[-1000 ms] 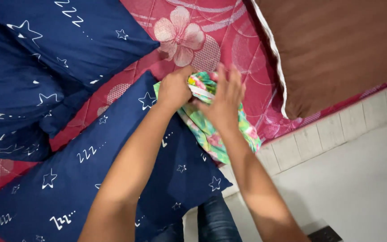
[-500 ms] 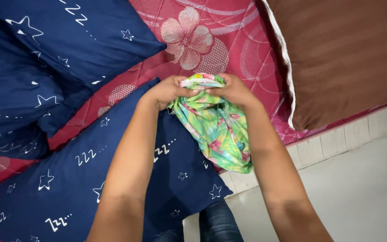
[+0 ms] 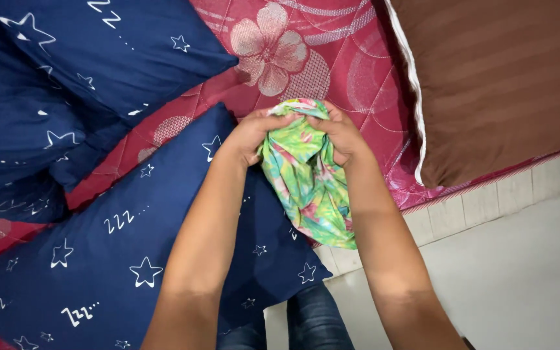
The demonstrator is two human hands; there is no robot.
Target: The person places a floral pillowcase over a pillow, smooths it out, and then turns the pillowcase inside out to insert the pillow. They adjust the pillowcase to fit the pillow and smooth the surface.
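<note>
Fingers (image 3: 273, 120) of both hands still bunch the floral cloth (image 3: 306, 181).

Both forearms are bare from the bottom edge of the view up to the wrists — no sleeve, cuff, watch or band shows on either. The left hand (image 3: 251, 133) and the right hand (image 3: 343, 135) wear no gloves, and no ring is visible, though the fingers are partly hidden. Below, between the arms, dark blue trousers (image 3: 306, 317) show — probably denim jeans, judging by the weave.
</note>
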